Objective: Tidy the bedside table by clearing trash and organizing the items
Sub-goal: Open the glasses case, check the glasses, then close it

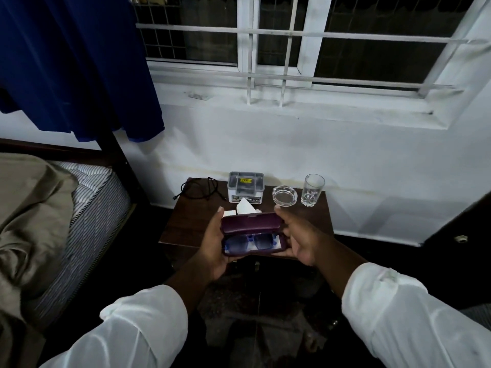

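Note:
A dark purple glasses case (252, 224) is held open above the front of the brown bedside table (191, 227). Blue-framed glasses (249, 241) lie inside its lower half. My left hand (212, 245) grips the case's left end and my right hand (297, 237) grips its right end. Behind the case, white crumpled paper (245, 207) lies on the table, partly hidden by the lid. Further back stand a small grey box with a clear lid (245, 187), a glass ashtray (284, 196) and an empty drinking glass (313, 190). A black cable (198, 188) is coiled at the back left corner.
A bed with a striped mattress (87, 221) and a tan sheet (29, 221) stands to the left of the table. A blue curtain (74, 62) hangs above it. A white wall and a barred window (305, 43) lie behind. The floor below is dark.

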Available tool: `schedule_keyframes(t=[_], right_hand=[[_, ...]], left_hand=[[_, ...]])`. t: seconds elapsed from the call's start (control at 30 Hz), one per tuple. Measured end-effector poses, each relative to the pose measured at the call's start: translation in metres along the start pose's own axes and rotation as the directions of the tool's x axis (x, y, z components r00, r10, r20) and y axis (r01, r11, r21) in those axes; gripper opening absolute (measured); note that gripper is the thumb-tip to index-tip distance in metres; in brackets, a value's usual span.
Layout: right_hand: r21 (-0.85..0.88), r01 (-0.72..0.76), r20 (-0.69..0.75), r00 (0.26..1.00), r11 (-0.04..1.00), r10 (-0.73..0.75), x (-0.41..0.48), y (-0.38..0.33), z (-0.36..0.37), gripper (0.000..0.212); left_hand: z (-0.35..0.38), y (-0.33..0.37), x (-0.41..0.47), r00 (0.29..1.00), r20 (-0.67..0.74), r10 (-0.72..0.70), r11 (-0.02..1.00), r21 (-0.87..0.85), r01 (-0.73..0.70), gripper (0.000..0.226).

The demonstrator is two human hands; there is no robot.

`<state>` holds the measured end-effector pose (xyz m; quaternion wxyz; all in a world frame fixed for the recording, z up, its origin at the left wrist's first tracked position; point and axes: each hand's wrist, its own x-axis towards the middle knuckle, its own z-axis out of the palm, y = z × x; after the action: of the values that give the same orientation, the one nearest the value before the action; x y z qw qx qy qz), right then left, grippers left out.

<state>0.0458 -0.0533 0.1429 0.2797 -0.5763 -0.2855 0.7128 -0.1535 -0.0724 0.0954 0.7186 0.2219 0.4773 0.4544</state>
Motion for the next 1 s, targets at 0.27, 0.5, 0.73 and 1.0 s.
schedule_keyframes(t=[0.27,0.5,0.73,1.0], right_hand=[[0.097,0.008,0.001,1.0,0.995,-0.008,0.032,0.006,-0.001,0.015],[0.041,0.069,0.001,0.998,0.997,-0.069,0.06,0.011,0.006,0.009],[0.008,0.098,-0.015,0.995,0.995,-0.098,0.086,0.015,0.026,0.013],[-0.03,0.092,-0.007,0.996,0.995,-0.092,0.124,0.017,0.054,0.026]], left_hand=[[-0.02,-0.01,0.022,0.998,-0.052,-0.025,1.0,-0.003,0.025,0.033],[-0.034,-0.007,0.034,0.995,-0.091,0.042,0.998,-0.041,-0.046,0.017],[-0.057,-0.004,0.042,0.987,-0.13,0.1,0.994,-0.029,-0.104,0.021],[-0.088,-0.001,0.057,0.978,-0.165,0.127,0.99,-0.036,-0.135,0.023]])
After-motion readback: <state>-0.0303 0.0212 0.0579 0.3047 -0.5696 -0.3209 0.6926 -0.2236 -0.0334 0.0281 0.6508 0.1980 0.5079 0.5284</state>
